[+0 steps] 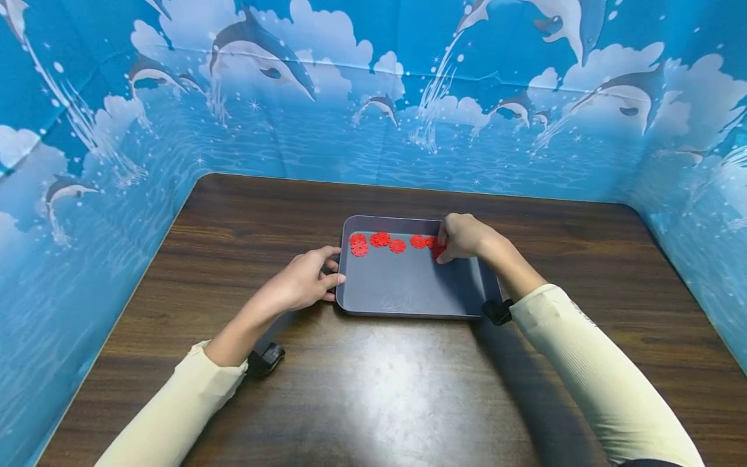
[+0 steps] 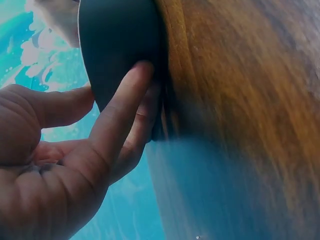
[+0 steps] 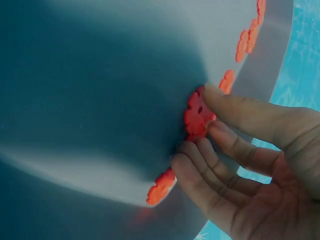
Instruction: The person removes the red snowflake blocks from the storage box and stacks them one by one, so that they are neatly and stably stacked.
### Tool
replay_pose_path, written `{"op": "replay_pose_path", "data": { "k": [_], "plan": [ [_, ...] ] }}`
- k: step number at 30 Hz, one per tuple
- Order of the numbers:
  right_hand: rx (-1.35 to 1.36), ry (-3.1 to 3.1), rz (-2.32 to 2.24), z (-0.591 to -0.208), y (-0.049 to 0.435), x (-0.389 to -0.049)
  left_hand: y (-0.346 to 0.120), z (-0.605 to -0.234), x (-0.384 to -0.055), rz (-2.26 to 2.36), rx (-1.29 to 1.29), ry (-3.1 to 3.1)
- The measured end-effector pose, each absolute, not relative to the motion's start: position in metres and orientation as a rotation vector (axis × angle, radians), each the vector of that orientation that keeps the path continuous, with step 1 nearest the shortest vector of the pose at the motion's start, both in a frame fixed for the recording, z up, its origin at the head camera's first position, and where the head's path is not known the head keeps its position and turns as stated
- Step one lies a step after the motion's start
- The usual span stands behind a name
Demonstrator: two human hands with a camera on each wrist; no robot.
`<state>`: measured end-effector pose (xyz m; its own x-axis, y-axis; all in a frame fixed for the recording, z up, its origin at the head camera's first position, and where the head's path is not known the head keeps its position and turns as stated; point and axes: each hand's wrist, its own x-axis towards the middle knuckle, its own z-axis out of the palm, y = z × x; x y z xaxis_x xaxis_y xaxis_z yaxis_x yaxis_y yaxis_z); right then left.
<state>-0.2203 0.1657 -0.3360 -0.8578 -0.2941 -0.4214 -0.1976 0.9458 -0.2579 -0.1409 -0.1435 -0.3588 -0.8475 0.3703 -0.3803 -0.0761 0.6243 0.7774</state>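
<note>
A grey rectangular tray (image 1: 385, 285) lies on the table with several red notched plastic discs (image 1: 397, 246) along its far side. At the tray's left wall, my left hand (image 1: 303, 280) holds the edge; the left wrist view shows the thumb at the rim and fingertips (image 2: 142, 70) against the outer wall. My right hand (image 1: 467, 237) reaches into the far right part of the tray. Between its thumb and index finger it pinches a red notched disc (image 3: 196, 117) with a small hole in its middle. Another red disc (image 3: 161, 187) lies beside the curled lower fingers, against the wall.
The brown wood-grain table (image 1: 373, 389) extends around the tray. A blue curtain with dolphins (image 1: 373, 149) hangs close behind the table and at both sides. Dark wrist cameras (image 1: 497, 312) stick out below both wrists, the right one near the tray's front right corner.
</note>
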Motion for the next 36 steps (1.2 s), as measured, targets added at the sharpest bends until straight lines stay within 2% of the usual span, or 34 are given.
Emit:
{"op": "replay_pose_path", "data": {
  "k": [14,23,36],
  "plan": [
    [-0.314,2.614,-0.273,-0.340,0.168,-0.219,-0.140,-0.360,-0.142,1.173,0.213,2.300],
    [-0.265,2.547,-0.541,-0.339,0.168,-0.222,-0.144,-0.360,-0.141,1.189,0.191,2.281],
    [-0.190,2.454,-0.764,-0.312,0.192,-0.221,-0.145,-0.362,-0.144,1.204,0.187,2.273]
  ]
}}
